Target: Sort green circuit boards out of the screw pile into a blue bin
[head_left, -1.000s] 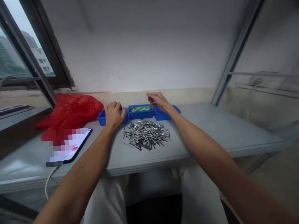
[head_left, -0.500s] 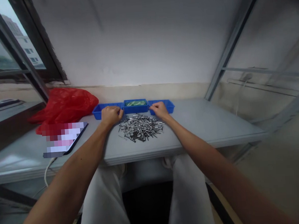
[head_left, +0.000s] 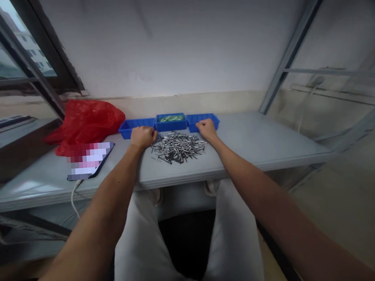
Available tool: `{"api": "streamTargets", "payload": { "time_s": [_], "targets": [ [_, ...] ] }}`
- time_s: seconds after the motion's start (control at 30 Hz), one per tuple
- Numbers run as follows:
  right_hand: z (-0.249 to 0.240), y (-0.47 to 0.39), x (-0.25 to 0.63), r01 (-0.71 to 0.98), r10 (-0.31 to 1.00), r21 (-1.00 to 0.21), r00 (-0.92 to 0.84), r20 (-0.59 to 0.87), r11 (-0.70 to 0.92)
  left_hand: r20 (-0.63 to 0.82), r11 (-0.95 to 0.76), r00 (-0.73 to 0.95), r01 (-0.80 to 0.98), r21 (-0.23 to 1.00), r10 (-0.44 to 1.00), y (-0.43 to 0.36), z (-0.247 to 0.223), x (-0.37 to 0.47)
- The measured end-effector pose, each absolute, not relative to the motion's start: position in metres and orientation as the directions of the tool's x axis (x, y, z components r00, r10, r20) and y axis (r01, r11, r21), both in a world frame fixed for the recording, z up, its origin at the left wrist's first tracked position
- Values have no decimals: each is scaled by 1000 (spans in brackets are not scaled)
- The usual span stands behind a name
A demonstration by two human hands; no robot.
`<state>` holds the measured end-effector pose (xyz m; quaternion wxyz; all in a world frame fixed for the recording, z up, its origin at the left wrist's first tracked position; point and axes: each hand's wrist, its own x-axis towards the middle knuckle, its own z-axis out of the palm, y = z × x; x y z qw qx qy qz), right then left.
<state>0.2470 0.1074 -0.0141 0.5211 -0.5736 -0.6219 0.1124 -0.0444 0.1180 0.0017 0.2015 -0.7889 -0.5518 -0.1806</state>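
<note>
A heap of loose metal screws or nails (head_left: 179,147), some silvery and some dark, lies on the grey table between my two hands. My left hand (head_left: 142,137) rests as a fist at the heap's left side, in front of the left blue bin (head_left: 127,132). On the other side my right hand (head_left: 207,129) is also curled into a fist, before the right blue bin (head_left: 213,120). Nothing shows in either fist. Between these bins stands a middle blue bin (head_left: 171,125) with a green-and-white packet (head_left: 172,118) inside.
A red plastic bag (head_left: 91,121) lies at the back left, with a phone or tablet (head_left: 104,163) and its cable in front. Metal frame posts (head_left: 279,80) rise at both sides of the grey table (head_left: 254,140). A wall stands behind the bins.
The camera view has tilted, so the table sits higher in the picture. Both fists have shifted slightly towards me relative to the bins. The heap looks the same.
</note>
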Motion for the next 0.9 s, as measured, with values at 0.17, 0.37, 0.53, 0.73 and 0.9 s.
{"api": "streamTargets", "payload": {
  "time_s": [0.17, 0.37, 0.53, 0.73, 0.9],
  "targets": [
    [-16, 107, 247, 580, 845, -756, 203, 494, 303, 477, -302, 317, 947, -110, 820, 115, 2, -44],
    [-17, 107, 247, 561, 854, -774, 208, 477, 295, 480, -271, 282, 958, -95, 831, 114, 3, -45],
    [-19, 109, 249, 534, 853, -797, 239, 464, 283, 479, -242, 234, 969, -45, 846, 114, 2, -46],
    [-23, 113, 252, 493, 841, -830, 306, 446, 260, 481, -219, 213, 975, -44, 850, 116, 0, -47],
    [-26, 113, 254, 457, 863, -846, 271, 426, 274, 496, -192, 169, 981, -5, 852, 115, 0, -48]
  ]
}}
